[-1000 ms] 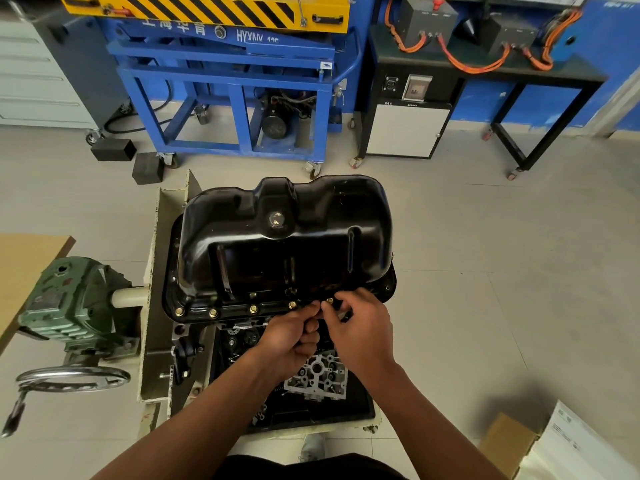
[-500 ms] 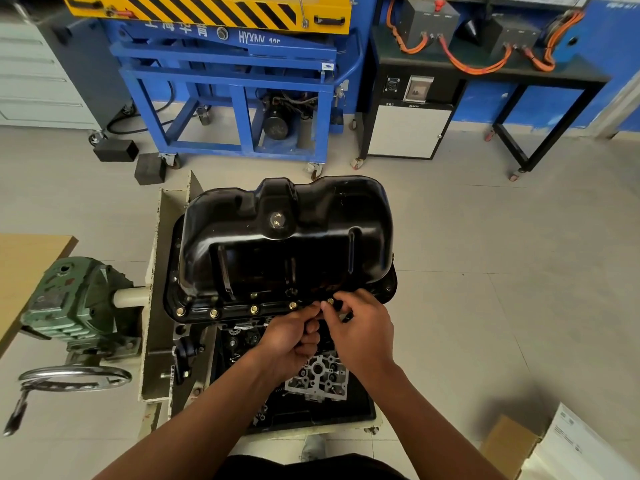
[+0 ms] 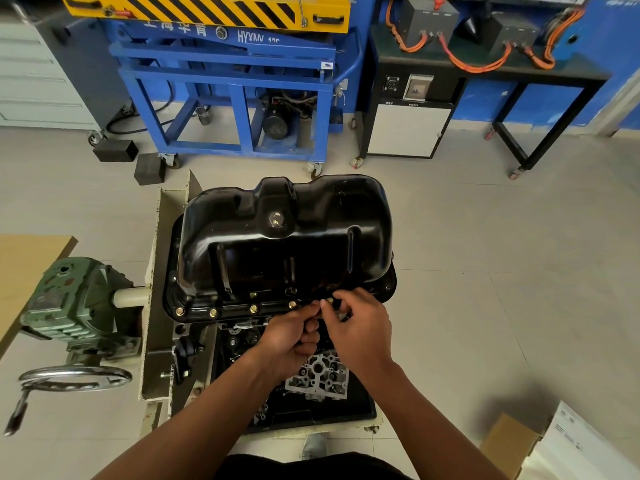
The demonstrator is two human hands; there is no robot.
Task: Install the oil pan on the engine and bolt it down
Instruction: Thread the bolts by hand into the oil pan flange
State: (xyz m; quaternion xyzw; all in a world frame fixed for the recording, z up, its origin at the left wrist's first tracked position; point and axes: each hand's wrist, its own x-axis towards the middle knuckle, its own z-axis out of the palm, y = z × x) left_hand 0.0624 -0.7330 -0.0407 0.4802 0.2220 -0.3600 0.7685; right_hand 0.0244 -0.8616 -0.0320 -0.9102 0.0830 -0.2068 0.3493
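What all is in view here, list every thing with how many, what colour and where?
oil pan: one, black, on the engine, centre
bolts: five showing, brass, along the pan's near flange
engine: one, dark, under the pan
stand: one, cream, left of the engine
gearbox: one, green, left of the stand
handwheel: one, chrome, lower left
lift cart: one, blue with yellow-black top, behind
blocks: two, black, floor beside the cart
bench: one, black, back right
left hand: one, fingers curled, at the near flange
right hand: one, pinching the rightmost bolt
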